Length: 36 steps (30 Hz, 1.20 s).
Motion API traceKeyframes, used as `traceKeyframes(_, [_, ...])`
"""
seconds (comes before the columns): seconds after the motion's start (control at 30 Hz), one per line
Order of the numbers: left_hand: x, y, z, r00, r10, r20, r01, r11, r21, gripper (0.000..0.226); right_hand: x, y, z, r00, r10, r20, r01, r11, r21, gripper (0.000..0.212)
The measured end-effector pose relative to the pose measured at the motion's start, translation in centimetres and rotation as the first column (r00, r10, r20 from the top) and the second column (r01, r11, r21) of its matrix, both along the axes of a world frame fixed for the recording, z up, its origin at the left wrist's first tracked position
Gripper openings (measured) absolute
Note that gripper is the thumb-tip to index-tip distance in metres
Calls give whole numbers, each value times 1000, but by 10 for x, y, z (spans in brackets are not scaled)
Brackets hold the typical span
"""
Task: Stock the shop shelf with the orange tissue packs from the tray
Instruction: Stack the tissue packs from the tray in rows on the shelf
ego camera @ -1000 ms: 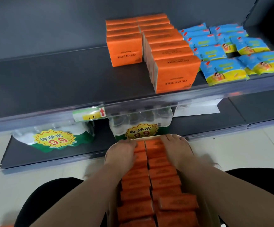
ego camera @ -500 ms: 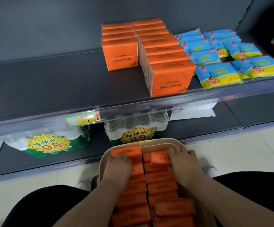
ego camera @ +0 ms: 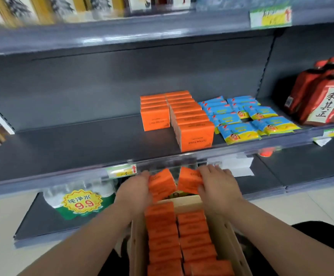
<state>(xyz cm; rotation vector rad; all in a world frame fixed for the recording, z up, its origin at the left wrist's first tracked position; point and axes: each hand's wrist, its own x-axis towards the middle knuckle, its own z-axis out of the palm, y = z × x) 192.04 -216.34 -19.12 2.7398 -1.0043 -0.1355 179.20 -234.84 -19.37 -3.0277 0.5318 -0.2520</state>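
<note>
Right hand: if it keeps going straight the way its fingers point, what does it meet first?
Probably the shelf's clear front rail, just beyond the right hand and its orange pack. Depth is unclear; it may pass beneath.

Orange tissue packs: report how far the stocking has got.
Done: two rows of orange tissue packs already stand on the shelf. In hand: the left hand and right hand each hold a pack lifted above the tray. Left: two rows of packs remain in the tray.
</note>
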Motion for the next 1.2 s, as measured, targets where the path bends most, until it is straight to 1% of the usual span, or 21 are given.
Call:
traceKeyframes(0.1, [9,-6,42,996,63,61,-58,995,-76,26,10,-4,37,992,4,123,2,999,-47,33])
traceKeyframes(0.2, [22,-15,74,989,125,76,-111,980,-164,30,26,-12,65,977,-12,214,30,996,-79,36])
traceKeyframes(0.27, [34,-23,88,983,154,100,-134,974,-184,32,39,-21,80,960,-16,281,45,994,-98,35])
traceKeyframes(0.33, [48,-31,97,974,179,137,-152,970,-189,34,55,-32,94,948,-33,316,73,990,-117,33])
traceKeyframes(0.43, [71,-45,100,962,221,163,-197,969,-149,36,80,-50,107,947,-63,315,106,987,-122,32])
traceKeyframes(0.53, [96,-63,98,958,245,150,-233,968,-92,36,105,-67,113,945,-92,314,137,982,-126,33])
traceKeyframes(0.67, [129,-88,88,963,240,119,-235,970,-53,40,133,-83,112,952,-98,289,143,980,-139,40])
traceKeyframes(0.8, [153,-112,74,969,211,128,-209,978,-25,40,154,-91,105,962,-99,254,131,985,-114,51])
traceKeyframes(1.03, [176,-136,62,966,179,186,-170,983,-64,56,162,-102,99,959,-80,273,117,985,-124,57])
traceKeyframes(1.1, [179,-139,59,959,185,214,-174,982,-69,54,161,-103,97,952,-73,297,111,988,-111,58])
traceKeyframes(1.2, [178,-141,52,961,201,188,-179,976,-125,51,158,-102,94,944,-64,323,100,990,-97,60])
